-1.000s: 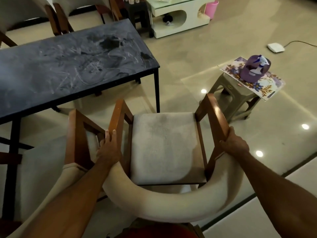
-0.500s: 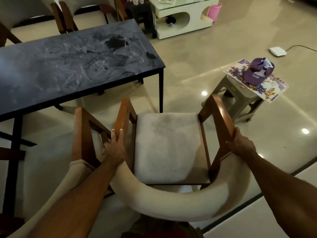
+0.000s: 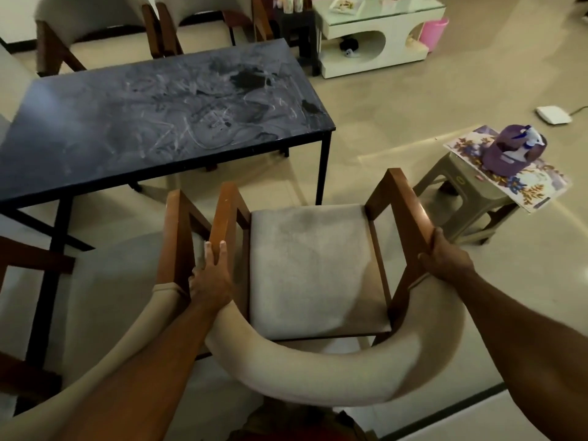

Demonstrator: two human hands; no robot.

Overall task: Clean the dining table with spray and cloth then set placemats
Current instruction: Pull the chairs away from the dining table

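No writing in view can be read.

Before me stands a wooden armchair with a grey cushioned seat, a second like chair just beside it on my left. Farther off, a white low glass-topped table, a pink plastic bucket, a white flat device on the glossy tiled floor.

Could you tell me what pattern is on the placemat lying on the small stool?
The placemat has a floral print, purple and gold on white, in the head view.
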